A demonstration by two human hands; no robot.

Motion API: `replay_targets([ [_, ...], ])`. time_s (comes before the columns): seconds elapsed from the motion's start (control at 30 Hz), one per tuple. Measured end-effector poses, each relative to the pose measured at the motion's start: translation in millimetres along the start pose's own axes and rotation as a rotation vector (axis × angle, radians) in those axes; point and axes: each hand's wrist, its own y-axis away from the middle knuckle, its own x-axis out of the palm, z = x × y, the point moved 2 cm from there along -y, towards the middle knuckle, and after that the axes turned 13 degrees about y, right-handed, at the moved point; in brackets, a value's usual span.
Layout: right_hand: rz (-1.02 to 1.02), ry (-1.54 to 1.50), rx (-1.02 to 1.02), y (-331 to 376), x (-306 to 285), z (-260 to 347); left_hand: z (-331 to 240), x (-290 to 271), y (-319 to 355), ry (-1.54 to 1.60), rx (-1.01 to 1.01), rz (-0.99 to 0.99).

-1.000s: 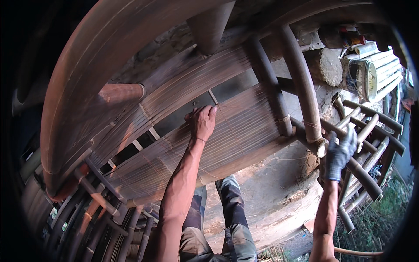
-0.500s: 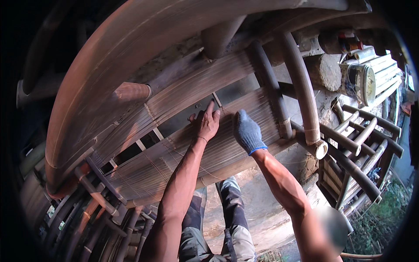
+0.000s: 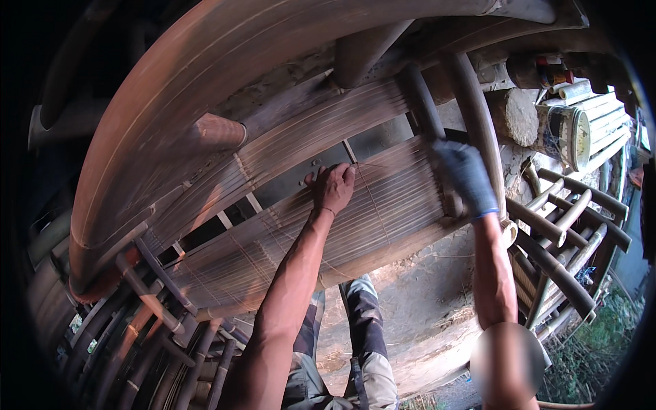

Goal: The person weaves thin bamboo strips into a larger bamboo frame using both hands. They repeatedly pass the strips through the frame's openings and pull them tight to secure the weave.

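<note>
A long bamboo seat (image 3: 403, 198) of narrow slats lies before me, split lengthwise by a gap with short crosspieces. My bare left hand (image 3: 333, 188) rests at the gap's near edge, beside a pale crosspiece (image 3: 350, 152). Its fingers are bent closed, and whatever they pinch is too small to make out. A thin cord (image 3: 372, 203) crosses the slats from close to that hand toward the front rail. Over the seat's right end, my right hand (image 3: 468, 179), in a grey-blue knitted glove, is smeared by motion. Its fingers cannot be read.
A thick curved bamboo rail (image 3: 137, 123) arches over the far and left sides. Bamboo posts (image 3: 475, 116) rise at the right end. Farther right stand a bamboo frame (image 3: 567, 225), a cut log (image 3: 512, 116) and a pale bucket (image 3: 574, 137). More bamboo poles (image 3: 137, 342) crowd the lower left.
My right hand has swung right, from the middle slats to the posts. My left hand has shifted slightly right, and its extended index finger has curled in. The view has shifted slightly.
</note>
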Motion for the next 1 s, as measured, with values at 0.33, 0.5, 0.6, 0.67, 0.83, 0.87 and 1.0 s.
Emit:
replay_targets([
  [0.33, 0.367, 0.134, -0.099, 73, 64, -51, 17, 11, -5, 0.107, 0.007, 0.014],
  [0.5, 0.063, 0.154, -0.192, 79, 42, -61, -8, 11, -4, 0.015, 0.005, -0.027],
  [0.6, -0.338, 0.259, -0.168, 85, -51, -115, 10, 0, 4, 0.067, 0.028, -0.046],
  [0.67, -0.705, 0.385, -0.103, 109, -140, -169, 13, -13, 8, 0.241, 0.138, -0.045],
  [0.83, -0.95, 0.858, -0.013, 200, -52, -85, 21, -73, 62, 0.18, 0.392, -0.02],
  [0.87, -0.85, 0.8, -0.098, 211, -2, -52, 29, -82, 80, 0.14, 0.404, 0.06],
  [1.0, -0.119, 0.546, -0.207, 220, 218, 2, 43, -88, 139, -0.225, 0.501, 0.467],
])
